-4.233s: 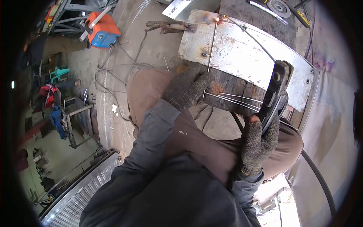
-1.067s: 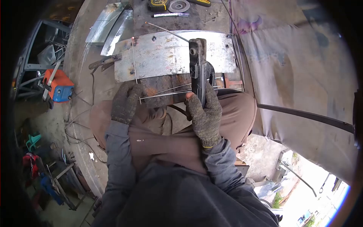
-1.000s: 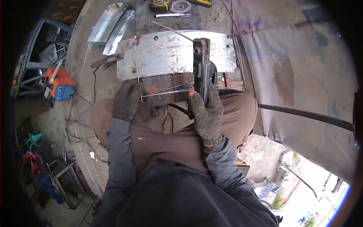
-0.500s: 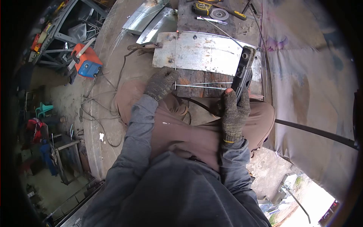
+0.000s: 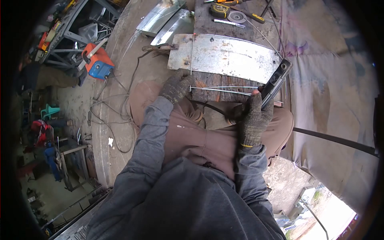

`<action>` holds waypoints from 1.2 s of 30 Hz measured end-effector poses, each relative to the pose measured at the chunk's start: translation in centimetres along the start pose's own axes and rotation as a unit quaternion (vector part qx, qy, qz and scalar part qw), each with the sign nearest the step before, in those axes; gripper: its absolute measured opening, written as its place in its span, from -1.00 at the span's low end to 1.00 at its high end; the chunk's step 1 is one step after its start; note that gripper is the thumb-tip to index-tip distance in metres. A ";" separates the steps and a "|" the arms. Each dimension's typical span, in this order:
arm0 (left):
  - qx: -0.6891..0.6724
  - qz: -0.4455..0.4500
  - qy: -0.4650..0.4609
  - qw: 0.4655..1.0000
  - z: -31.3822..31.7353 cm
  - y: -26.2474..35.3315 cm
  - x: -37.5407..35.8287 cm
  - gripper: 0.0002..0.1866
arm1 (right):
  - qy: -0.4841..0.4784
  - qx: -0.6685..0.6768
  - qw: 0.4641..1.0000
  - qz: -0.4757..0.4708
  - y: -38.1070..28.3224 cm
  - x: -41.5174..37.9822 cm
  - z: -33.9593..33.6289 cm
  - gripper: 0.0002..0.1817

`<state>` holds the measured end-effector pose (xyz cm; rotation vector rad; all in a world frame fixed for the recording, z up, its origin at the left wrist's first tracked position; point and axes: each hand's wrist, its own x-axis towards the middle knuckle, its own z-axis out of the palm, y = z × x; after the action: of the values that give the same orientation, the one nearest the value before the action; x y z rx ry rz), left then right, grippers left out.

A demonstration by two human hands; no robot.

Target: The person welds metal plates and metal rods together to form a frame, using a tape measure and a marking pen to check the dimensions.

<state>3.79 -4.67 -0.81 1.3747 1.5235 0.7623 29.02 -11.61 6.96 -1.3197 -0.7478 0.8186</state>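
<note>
My left hand (image 5: 176,86), in a knitted glove, has its fingers curled at the lower part of a thin metal rod (image 5: 193,54), which lies across the left part of a curved sheet-metal plate (image 5: 224,58). My right hand (image 5: 257,117), also gloved with a bare thumb tip showing, grips a dark welding electrode holder (image 5: 276,82). A thin electrode (image 5: 263,35) reaches from the holder's far end over the plate's upper right corner. More thin rods (image 5: 224,87) lie on the dark wooden board (image 5: 208,95) between my hands.
Beyond the plate are a tape measure (image 5: 219,10), a grinding disc (image 5: 237,17) and a marker (image 5: 228,23). A clamp (image 5: 157,47) touches the plate's left end. An orange-blue machine (image 5: 98,64) and cables (image 5: 105,102) stand left; a hanging sheet (image 5: 324,80) is at right.
My right hand has moved right, and the electrode holder leans further right, its far end lower. The view has shifted slightly. My left hand remains at the rod.
</note>
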 end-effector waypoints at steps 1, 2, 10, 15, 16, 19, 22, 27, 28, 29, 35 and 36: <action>-0.057 -0.038 -0.010 0.998 0.0 0.3 -0.1 -0.66 | 0.018 0.085 0.993 0.080 -0.9 -0.2 0.1 -0.73; -0.114 -0.077 -0.020 0.990 0.0 0.7 -0.2 -0.68 | 0.019 0.085 0.993 0.079 -0.7 0.0 -0.1 -0.73; -0.262 -0.078 0.009 0.962 -0.2 1.3 0.7 -0.74 | 0.097 0.000 0.992 0.080 -0.6 3.3 -2.6 -0.75; -0.351 -0.105 0.036 0.930 0.0 1.5 1.1 -0.69 | 0.130 0.001 0.991 0.026 1.1 3.4 -4.3 -0.81; -0.340 -0.111 0.074 0.931 0.0 1.6 1.1 -0.68 | 0.123 0.007 0.991 0.045 1.4 3.3 -4.3 -0.81; -0.369 -0.119 0.071 0.919 0.3 0.8 1.6 -0.69 | 0.111 -0.005 0.993 0.038 4.1 3.9 -4.8 -0.75; -0.373 -0.130 0.075 0.916 0.4 1.3 1.5 -0.69 | 0.108 -0.066 0.991 0.044 4.5 4.4 -4.9 -0.71; -0.290 -0.146 0.081 0.942 0.5 2.0 1.2 -0.68 | 0.101 -0.028 0.991 0.088 3.6 4.7 -3.6 -0.71; -0.284 -0.142 0.063 0.946 0.4 1.4 1.6 -0.68 | 0.101 -0.050 0.990 0.090 4.0 4.9 -3.7 -0.69; -0.255 -0.122 0.062 0.957 0.3 0.6 1.8 -0.66 | 0.099 -0.060 0.990 0.078 4.8 5.2 -3.7 -0.66; -0.144 -0.072 0.078 0.984 1.0 1.0 1.7 -0.63 | 0.076 -0.173 0.981 0.046 4.1 4.7 -3.0 -0.50; -0.122 -0.066 0.085 0.987 1.0 1.3 1.6 -0.63 | 0.078 -0.151 0.984 0.052 4.5 4.8 -2.9 -0.50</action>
<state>5.26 -3.02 -0.39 1.0385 1.5758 0.9677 33.60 -8.78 2.20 -1.6868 -0.7023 0.6925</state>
